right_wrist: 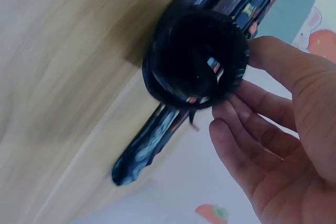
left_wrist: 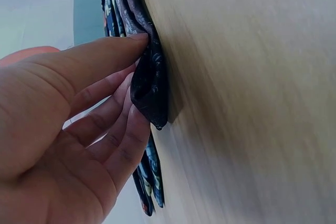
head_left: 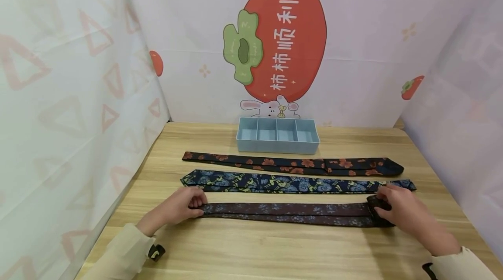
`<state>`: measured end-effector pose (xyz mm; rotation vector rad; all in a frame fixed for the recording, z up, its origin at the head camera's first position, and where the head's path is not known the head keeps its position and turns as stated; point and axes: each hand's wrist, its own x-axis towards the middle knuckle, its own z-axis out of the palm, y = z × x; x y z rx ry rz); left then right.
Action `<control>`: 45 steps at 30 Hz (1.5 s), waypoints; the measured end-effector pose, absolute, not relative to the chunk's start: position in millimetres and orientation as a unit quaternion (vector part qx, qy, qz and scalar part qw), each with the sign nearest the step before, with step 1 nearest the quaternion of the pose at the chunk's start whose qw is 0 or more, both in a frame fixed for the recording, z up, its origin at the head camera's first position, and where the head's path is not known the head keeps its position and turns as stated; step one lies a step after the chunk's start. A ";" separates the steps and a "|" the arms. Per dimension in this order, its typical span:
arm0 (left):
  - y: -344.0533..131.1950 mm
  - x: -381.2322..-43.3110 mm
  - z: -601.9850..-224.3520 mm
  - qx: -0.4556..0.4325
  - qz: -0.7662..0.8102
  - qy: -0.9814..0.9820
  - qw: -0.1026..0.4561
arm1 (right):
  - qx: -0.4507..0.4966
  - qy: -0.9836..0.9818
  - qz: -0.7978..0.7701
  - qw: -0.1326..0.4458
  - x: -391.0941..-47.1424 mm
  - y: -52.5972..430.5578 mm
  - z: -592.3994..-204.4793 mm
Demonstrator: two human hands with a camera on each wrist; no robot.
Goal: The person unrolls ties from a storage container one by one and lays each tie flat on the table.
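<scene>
A dark maroon necktie (head_left: 287, 214) with small blue-grey flowers lies folded lengthwise across the near part of the table. At its left end, my left hand (head_left: 184, 203) pinches the fabric tip (left_wrist: 152, 93) between thumb and fingers. The other end is wound into a dark roll (head_left: 379, 214), which my right hand (head_left: 406, 210) grips from the side. In the right wrist view the roll (right_wrist: 181, 51) appears as a hollow ring. Just behind lies a navy necktie (head_left: 275, 183) with blue and yellow figures, its right end close to my right hand.
Farther back, a black necktie (head_left: 271, 163) with orange-red flowers lies roughly parallel to the others. Behind it stands a light blue box (head_left: 277, 146) with several compartments. Printed white cloth (head_left: 353, 31) hangs behind and along both sides of the wooden table (head_left: 275, 254).
</scene>
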<state>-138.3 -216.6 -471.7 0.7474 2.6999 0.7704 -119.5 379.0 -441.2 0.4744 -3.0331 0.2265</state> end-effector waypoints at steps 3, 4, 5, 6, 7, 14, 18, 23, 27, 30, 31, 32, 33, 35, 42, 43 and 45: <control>-219.8 -137.8 -472.2 0.253 0.259 0.925 0.114 | 0.146 -0.986 0.077 0.024 -119.7 386.5 -441.0; -220.5 -137.8 -472.3 0.251 0.258 0.926 0.115 | 0.144 -0.986 0.078 0.021 -119.9 388.2 -440.9; -220.9 -137.6 -472.3 0.248 0.256 0.927 0.115 | 0.142 -0.987 0.078 0.018 -120.1 389.5 -440.8; -221.3 -137.6 -472.5 0.247 0.254 0.928 0.116 | 0.143 -0.986 0.079 0.015 -120.4 390.3 -440.3; -221.5 -137.8 -472.8 0.244 0.253 0.929 0.118 | 0.145 -0.986 0.083 0.011 -120.8 390.5 -439.3; -221.7 -139.4 -473.4 0.247 0.249 0.929 0.121 | 0.166 -0.983 0.082 0.016 -123.2 375.7 -429.7; -221.3 -139.9 -473.7 0.245 0.251 0.928 0.124 | 0.177 -0.981 0.081 -0.012 -124.2 365.2 -429.2; -222.9 -139.8 -473.7 0.249 0.253 0.928 0.117 | 0.174 -0.982 0.067 -0.019 -121.1 367.5 -436.3; -226.9 -139.7 -473.3 0.244 0.250 0.930 0.113 | 0.167 -0.984 0.065 0.012 -117.4 377.7 -440.7; -230.6 -139.9 -472.4 0.235 0.249 0.932 0.117 | 0.161 -0.984 0.069 0.026 -116.1 386.6 -440.6; -232.1 -140.1 -472.1 0.234 0.248 0.933 0.117 | 0.159 -0.984 0.070 0.027 -116.0 389.8 -440.0; -233.5 -140.4 -471.7 0.233 0.247 0.933 0.118 | 0.156 -0.985 0.070 0.028 -116.2 393.1 -439.5; -235.0 -140.5 -471.3 0.232 0.246 0.934 0.119 | 0.154 -0.985 0.069 0.029 -116.2 396.2 -439.1; -238.0 -140.6 -470.6 0.229 0.244 0.935 0.119 | 0.151 -0.986 0.070 0.028 -115.8 402.3 -439.4; -243.2 -139.8 -470.5 0.230 0.247 0.935 0.109 | 0.138 -0.987 0.085 0.020 -116.1 409.1 -440.7; -243.3 -139.9 -470.5 0.232 0.249 0.934 0.108 | 0.138 -0.987 0.086 0.020 -116.2 407.3 -438.8; -242.6 -139.7 -469.3 0.233 0.253 0.933 0.109 | 0.143 -0.986 0.083 0.026 -116.6 402.8 -434.6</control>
